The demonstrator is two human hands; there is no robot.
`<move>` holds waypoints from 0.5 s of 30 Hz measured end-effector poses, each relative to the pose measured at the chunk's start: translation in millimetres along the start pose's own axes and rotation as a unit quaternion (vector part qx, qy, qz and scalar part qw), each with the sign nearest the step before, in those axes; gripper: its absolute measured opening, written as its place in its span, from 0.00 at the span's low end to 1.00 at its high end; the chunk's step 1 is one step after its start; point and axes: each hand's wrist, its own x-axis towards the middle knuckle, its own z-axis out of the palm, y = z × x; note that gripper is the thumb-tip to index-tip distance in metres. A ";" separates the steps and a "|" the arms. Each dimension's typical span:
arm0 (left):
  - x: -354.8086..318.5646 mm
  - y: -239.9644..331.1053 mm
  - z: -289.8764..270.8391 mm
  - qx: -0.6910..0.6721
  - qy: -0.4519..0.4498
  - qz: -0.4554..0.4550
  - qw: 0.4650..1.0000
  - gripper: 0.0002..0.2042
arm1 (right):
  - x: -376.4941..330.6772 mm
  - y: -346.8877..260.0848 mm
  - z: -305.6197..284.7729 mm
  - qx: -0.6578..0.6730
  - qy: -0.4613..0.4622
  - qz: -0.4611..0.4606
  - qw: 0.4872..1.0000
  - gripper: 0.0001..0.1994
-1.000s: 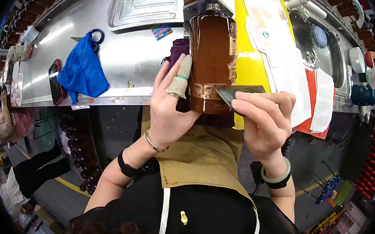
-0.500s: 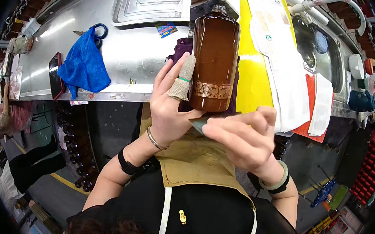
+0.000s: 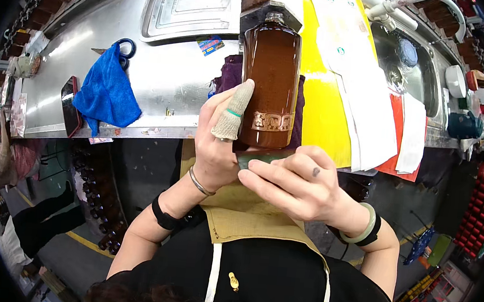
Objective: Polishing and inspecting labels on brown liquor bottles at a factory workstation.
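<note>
A brown bottle (image 3: 269, 78) with a clear neck and a patterned copper-coloured band lies on a purple cloth (image 3: 229, 74), its base toward me. My left hand (image 3: 211, 157) is closed around the bottle's lower left side. A knitted finger cover (image 3: 234, 113) with a green ring sits on one of its fingers. In my right hand (image 3: 305, 182), pinched between thumb and fingers, is a thin, flat dark-green piece (image 3: 244, 161) with a pointed look. It is at the bottle's base, close to my left hand; whether it touches the glass I cannot tell.
Blue cloth (image 3: 109, 90), scissors (image 3: 126, 49) and a phone (image 3: 72, 104) lie left on the metal bench (image 3: 161, 86). A metal tray (image 3: 194, 9) stands at the back. Right are a yellow sheet (image 3: 326, 112), white paper strips (image 3: 367, 104) and a sink (image 3: 427, 75).
My right hand has moved left with the green piece, closer to my left hand. The bottle has shifted slightly toward me, and the finger cover now tilts more to the right.
</note>
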 end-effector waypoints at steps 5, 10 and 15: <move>-8.3 -2.3 -13.4 -0.012 -0.063 -0.112 0.992 0.44 | 18.8 47.8 -16.9 -0.110 0.115 0.114 0.981 0.14; -6.5 -0.2 -2.8 -0.051 -0.035 -0.113 0.992 0.44 | -13.2 13.6 12.6 0.034 0.031 -0.028 0.999 0.14; -10.0 -4.4 -9.6 0.022 -0.051 -0.065 0.996 0.43 | 6.3 48.5 -3.1 -0.044 0.133 0.077 0.987 0.13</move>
